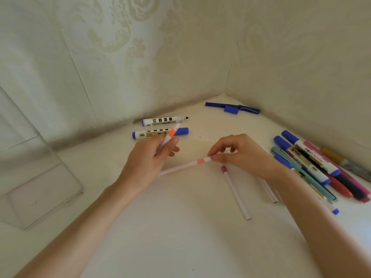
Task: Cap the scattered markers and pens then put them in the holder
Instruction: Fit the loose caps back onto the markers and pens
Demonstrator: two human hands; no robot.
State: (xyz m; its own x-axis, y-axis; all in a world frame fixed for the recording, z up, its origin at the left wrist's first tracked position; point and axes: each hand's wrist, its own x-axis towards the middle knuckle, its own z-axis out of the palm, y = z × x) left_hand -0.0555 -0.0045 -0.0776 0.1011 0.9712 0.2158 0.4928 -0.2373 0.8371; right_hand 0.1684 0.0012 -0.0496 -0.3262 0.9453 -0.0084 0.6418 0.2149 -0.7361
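My left hand [148,157] grips an orange-banded marker [171,133], tip up, above the desk [180,237]. My right hand [241,155] pinches one end of a salmon-banded pen [186,165] that lies flat between the two hands. I cannot tell which piece is cap and which is barrel, so I risk pressing mismatched colours together. The pinch sits at the very end, so the thin pen may swivel or roll away. The black-tipped marker [164,120] by the wall lies uncapped and could stain the desk. The clear holder [30,177] stands well apart on my left, and its walls are hard to see.
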